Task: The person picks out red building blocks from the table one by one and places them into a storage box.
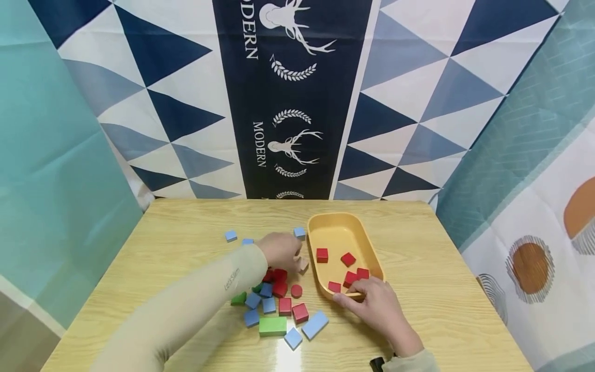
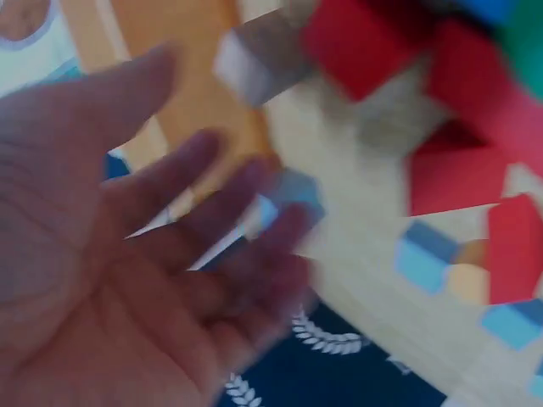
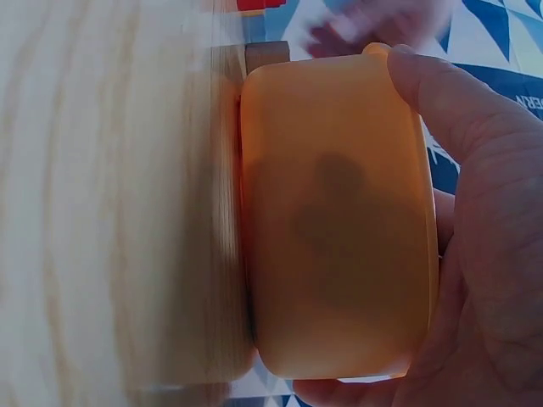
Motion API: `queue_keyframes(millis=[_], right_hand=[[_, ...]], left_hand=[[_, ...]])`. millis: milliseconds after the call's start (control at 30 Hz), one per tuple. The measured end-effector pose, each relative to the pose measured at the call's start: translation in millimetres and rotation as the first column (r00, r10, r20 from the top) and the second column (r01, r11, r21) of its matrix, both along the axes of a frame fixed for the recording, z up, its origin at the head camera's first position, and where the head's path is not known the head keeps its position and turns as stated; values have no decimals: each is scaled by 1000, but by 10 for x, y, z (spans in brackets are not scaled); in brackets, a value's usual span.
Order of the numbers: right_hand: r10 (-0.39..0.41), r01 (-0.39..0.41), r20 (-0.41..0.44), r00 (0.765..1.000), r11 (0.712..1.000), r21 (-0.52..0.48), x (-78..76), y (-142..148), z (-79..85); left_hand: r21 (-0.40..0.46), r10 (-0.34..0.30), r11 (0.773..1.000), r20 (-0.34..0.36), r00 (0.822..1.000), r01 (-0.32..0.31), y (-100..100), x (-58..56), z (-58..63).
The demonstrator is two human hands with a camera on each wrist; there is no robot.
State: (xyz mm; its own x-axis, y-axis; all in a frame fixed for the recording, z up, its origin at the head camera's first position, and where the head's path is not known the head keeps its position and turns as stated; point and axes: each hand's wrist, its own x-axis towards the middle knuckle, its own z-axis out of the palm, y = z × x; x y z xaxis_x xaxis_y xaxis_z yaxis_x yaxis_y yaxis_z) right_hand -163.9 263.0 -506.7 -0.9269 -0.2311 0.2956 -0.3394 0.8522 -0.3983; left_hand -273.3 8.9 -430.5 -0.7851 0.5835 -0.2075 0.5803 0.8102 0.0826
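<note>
My left hand (image 1: 282,251) is over the pile of blocks, just left of the orange tray (image 1: 377,253). In the left wrist view its fingers (image 2: 246,203) are spread and loosely bent with nothing between them, slightly blurred. A natural wood block (image 1: 303,265) lies close to that hand, beside the tray. My right hand (image 1: 378,307) grips the tray's near rim, thumb outside and fingertips reaching over the edge. Inside the tray are several red blocks (image 1: 322,255). The right wrist view shows the tray's outer end wall (image 3: 339,220) with the right thumb on its upper edge.
Red blocks (image 1: 285,306), blue blocks (image 1: 269,305) and a long green block (image 1: 272,326) lie left of the tray. A long light blue block (image 1: 315,325) is nearer me. Small blue blocks (image 1: 231,236) sit farther back. Patterned cloth (image 1: 186,103) hangs behind the wooden table (image 1: 176,232).
</note>
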Motion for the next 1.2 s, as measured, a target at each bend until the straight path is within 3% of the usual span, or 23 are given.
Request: queue_keyframes(millis=[100,200,300,433,567,667,767,967,1067,1200], right_hand=[[-13,13,-13,1000,1000,2,0,31,7],[-4,4,-4,1000,1000,2,-1,26,1],[11,-11,10,1000,1000,-8,1,1,-13],[11,-11,23,1000,1000,-8,18,-9,-22],[-5,5,6,1000,1000,-7,18,9,-1],[-1,0,-8,1000,1000,-19,3,19,16],[17,-18,-10,1000,1000,-23,-3,14,2],[20,-21,-10,1000,999,-31,3,-1,-27],[7,-7,-3,1000,1000,-21,13,8,-11],[3,-3,-2,1000,1000,-7,9,12,11]], left_hand=[[-110,-10,994,22,1000,12,-52,49,-166],[-186,-42,982,-44,998,33,-66,79,-320],[-243,-58,969,-76,995,38,-65,98,-389],[-198,-69,978,-40,997,60,-34,106,-229],[-14,-54,998,-33,998,54,105,77,123],[157,-64,985,-44,997,70,277,89,299],[224,-115,967,-50,992,123,431,147,276],[171,-167,970,-61,984,176,524,202,37],[167,-171,969,-90,981,184,419,155,68],[234,-129,959,-145,981,160,15,35,221]])
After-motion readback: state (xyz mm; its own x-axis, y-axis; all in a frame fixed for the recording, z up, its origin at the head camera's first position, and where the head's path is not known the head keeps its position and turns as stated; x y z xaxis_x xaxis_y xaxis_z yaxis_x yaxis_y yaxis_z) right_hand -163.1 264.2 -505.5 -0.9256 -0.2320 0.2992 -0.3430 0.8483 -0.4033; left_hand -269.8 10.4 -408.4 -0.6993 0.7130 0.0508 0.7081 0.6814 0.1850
